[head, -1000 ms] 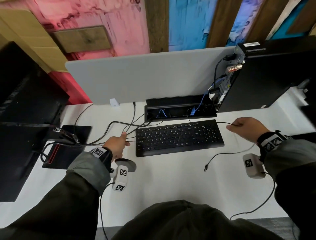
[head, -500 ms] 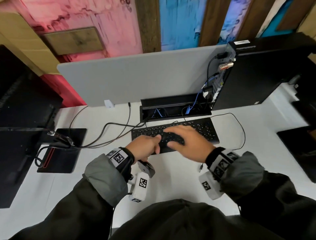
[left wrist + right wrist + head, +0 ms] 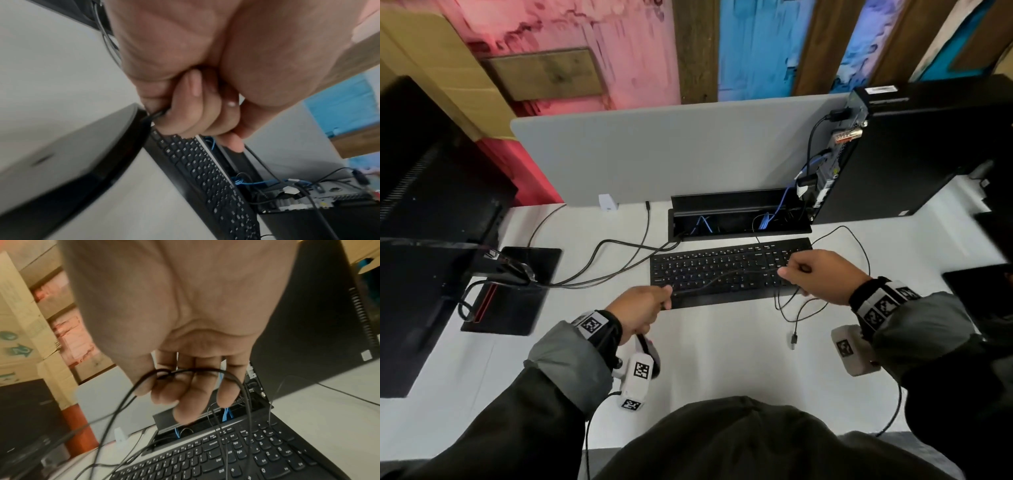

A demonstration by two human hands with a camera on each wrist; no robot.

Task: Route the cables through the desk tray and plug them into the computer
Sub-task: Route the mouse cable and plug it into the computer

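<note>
Holding: black cable [image 3: 722, 278], slung left-right over keyboard [image 3: 729, 270], pinched by your left hand [image 3: 640, 308] and right hand [image 3: 822, 275]; USB plug [image 3: 793, 339] dangles nearer your right.

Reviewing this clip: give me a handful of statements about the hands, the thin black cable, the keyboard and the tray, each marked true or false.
1. The left hand and right hand both grip the thin black cable. True.
2. That cable stretches across the flat black keyboard. True.
3. The cable's plug is seated in the black tower computer. False: it lies loose on the white desk.
4. The black recessed desk tray is closed. False: it is open, with blue cables inside.
5. The keyboard sits in front of the tray. True.
</note>
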